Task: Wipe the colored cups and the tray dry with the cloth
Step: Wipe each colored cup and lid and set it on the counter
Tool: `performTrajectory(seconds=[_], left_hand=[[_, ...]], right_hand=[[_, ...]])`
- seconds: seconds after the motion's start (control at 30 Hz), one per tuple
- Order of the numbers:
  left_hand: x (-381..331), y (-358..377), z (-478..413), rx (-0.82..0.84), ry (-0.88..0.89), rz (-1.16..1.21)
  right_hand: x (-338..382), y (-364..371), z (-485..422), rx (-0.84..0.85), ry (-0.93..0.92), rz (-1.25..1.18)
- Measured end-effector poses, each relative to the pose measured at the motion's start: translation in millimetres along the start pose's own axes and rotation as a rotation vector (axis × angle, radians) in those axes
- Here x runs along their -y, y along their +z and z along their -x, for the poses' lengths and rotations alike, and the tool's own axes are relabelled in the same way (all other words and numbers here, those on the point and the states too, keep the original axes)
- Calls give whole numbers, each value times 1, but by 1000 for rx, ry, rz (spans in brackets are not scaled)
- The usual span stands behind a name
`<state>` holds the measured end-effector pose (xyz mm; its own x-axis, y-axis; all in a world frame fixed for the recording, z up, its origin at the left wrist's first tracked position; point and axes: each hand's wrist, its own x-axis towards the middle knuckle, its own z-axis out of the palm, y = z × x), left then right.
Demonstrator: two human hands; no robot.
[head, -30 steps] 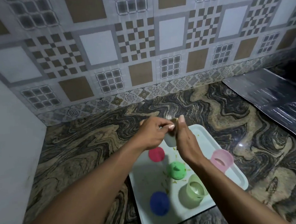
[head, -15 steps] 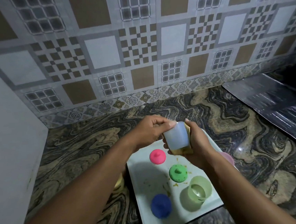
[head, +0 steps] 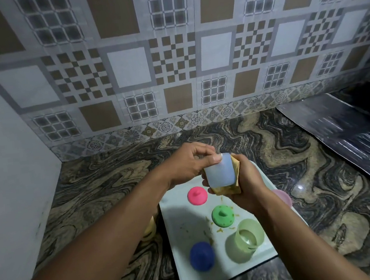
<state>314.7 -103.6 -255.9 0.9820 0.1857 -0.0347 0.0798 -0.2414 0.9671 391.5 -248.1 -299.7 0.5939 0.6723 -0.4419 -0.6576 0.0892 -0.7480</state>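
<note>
left hand (head: 187, 163) pinches the upper end of a pale cup (head: 219, 173), held above the far end of the white tray (head: 182, 216); a yellowish cloth (head: 228, 189) (pressed behind the cup) sits in the right hand (head: 249, 185), whose fingers curl round both.

A marbled countertop (head: 278, 153) meets patterned wall tiles (head: 172, 62).

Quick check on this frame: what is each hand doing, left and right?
Left hand: closed, fingers curled round the end of the pale cup, holding it.
Right hand: closed, holding the yellow cloth against that cup.
</note>
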Motion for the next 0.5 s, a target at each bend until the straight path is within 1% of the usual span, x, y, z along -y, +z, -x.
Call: performTrajectory(seconds=[0.07,0.13,0.2,0.27,0.3,0.33,0.4,0.5], left_hand=[[-1,0,3,18,51,-21],[5,2,7,18,77,74],[16,5,11,-64,73,254],[27,5,12,-184,22,414],[32,5,13,-228,-7,458],[35,7,12,-257,-24,456],[38,11,13,-289,-9,375],[44,18,15,-279,43,253]], right_hand=[[0,3,1,-9,37,-36],[-3,2,3,-16,105,-116],[-8,-3,4,-54,168,-192],[-11,-9,6,-88,169,-268],[-11,-10,7,-88,155,-315],[-11,-10,7,-81,139,-359],[-10,-5,5,-73,114,-410],[-11,10,1,-123,21,-343]])
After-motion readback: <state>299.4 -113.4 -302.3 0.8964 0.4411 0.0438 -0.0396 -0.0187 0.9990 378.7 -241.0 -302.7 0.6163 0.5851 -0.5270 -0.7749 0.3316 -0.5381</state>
